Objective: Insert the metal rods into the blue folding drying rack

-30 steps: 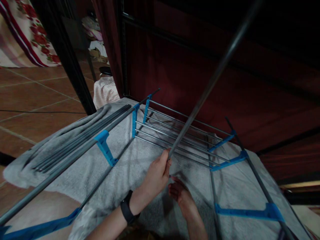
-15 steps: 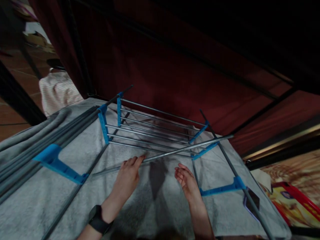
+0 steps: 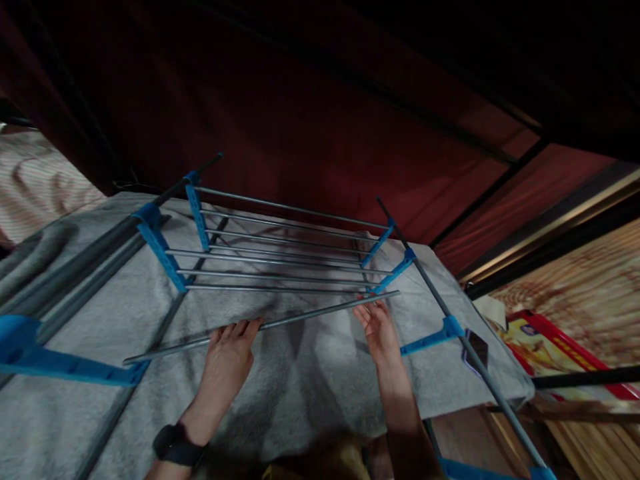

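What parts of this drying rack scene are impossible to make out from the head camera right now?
- Left hand: the palm faces down, so whether its grip closes on the loose rod is hidden.
- Right hand: whether its fingertips touch the rod's end is unclear.
- Rack frame: its lower end runs off the bottom edge.
- Dark flat item beside the frame: too small to identify.

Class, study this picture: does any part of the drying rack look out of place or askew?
Yes. One loose metal rod lies slanted in front of the fitted rods, which run parallel between the blue brackets. The left hand and right hand touch it near its middle and its right end; neither end sits in a bracket.
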`<state>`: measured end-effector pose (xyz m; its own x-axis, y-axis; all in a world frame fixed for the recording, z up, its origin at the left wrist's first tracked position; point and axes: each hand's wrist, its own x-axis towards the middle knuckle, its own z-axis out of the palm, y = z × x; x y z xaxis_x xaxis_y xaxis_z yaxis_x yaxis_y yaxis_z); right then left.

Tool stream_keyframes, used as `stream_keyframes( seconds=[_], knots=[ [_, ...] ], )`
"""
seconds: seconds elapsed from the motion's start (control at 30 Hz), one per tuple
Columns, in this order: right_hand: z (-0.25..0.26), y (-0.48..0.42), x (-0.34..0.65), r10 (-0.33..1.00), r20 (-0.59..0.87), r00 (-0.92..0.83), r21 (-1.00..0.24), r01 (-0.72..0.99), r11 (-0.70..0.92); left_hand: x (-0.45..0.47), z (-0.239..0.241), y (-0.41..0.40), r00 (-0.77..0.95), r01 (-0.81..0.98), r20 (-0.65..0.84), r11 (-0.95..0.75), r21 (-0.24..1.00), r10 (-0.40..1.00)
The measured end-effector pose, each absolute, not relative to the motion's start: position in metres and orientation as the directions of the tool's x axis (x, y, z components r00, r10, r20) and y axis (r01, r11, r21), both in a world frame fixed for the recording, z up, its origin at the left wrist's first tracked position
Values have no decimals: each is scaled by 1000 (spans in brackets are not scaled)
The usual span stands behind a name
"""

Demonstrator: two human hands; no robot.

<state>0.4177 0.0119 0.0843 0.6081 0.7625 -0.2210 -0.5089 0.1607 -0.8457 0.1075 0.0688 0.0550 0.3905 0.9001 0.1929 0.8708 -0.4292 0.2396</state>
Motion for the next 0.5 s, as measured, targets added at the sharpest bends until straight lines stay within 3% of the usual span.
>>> stream_keyframes(
  seconds=[0.23,0.5],
  knots=[
    [65,11,427,729,-236,642,-834,-519,187,98,33,76,441,858,129,-459,231,888],
    [51,9,429,699,-246,672,-837,-511,196,89,19,85,452,815,117,-463,348,884]
  ],
)
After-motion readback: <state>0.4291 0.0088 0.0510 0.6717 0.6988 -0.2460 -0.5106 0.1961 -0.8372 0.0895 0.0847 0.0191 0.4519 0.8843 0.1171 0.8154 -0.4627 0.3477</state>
